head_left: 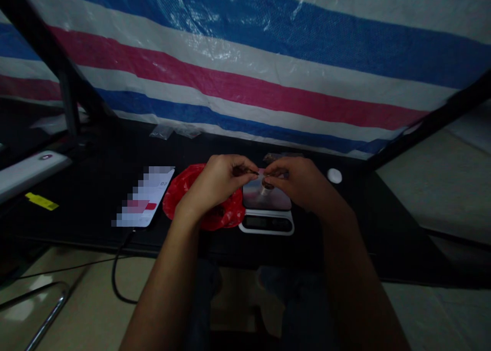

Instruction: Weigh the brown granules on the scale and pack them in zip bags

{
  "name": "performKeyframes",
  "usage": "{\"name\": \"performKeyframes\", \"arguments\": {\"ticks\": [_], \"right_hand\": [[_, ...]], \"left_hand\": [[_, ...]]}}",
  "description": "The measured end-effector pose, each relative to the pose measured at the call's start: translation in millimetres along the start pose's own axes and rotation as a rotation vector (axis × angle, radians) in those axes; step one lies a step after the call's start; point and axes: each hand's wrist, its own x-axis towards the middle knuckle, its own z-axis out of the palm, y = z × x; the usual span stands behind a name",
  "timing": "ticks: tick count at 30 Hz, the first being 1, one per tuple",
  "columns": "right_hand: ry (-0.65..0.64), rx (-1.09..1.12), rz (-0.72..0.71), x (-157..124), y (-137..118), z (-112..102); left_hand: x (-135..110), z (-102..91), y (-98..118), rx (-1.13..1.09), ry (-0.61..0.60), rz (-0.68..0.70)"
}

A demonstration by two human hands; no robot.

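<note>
A small white kitchen scale with a shiny metal plate lies in front of me. Over its plate, my left hand is closed in a pinch, with a tiny dark piece just showing at the fingertips. My right hand comes in from the other side, fingers curled and thumb tip close to the left fingertips; what it grips is hidden. Just below the right thumb is a small round brownish object, perhaps a short stack, on or just above the plate. An open red plastic bag sits under my left wrist, touching the scale.
A phone with a lit screen and a cable lies left of the bag. Further left are a yellow strip and a white device. A white case lies right. Clear plastic bags rest along the striped sheet.
</note>
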Motion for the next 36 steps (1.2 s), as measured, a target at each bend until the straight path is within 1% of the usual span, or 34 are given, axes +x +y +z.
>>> {"name": "performKeyframes", "arguments": {"ticks": [6,13,16,20,23,29,32,36], "right_hand": [[-0.022,-0.064,-0.044,-2,5,0],[-0.027,-0.016,-0.097,-6,12,-4],[-0.016,0.034,-0.081,-8,12,-6],[0.016,0.159,-0.059,-7,13,-5],[0.025,0.207,-0.049,-5,16,-2],[0.036,0.218,-0.051,-3,25,-2],[0.069,0.252,-0.059,-5,29,-5],[0.085,0.251,-0.033,-7,29,-8]], "left_hand": [[7,15.1,0,0.006,-0.031,0.04],[9,24.0,-6,-0.032,-0.01,0.093],[9,24.3,-7,-0.054,-0.001,0.094],[7,18.2,-4,-0.074,0.035,0.059],[7,16.2,-3,-0.07,0.059,0.052],[9,26.4,-2,-0.109,0.038,0.11],[9,28.9,1,-0.12,-0.007,0.105],[9,31.7,4,-0.002,-0.035,0.163]]}}
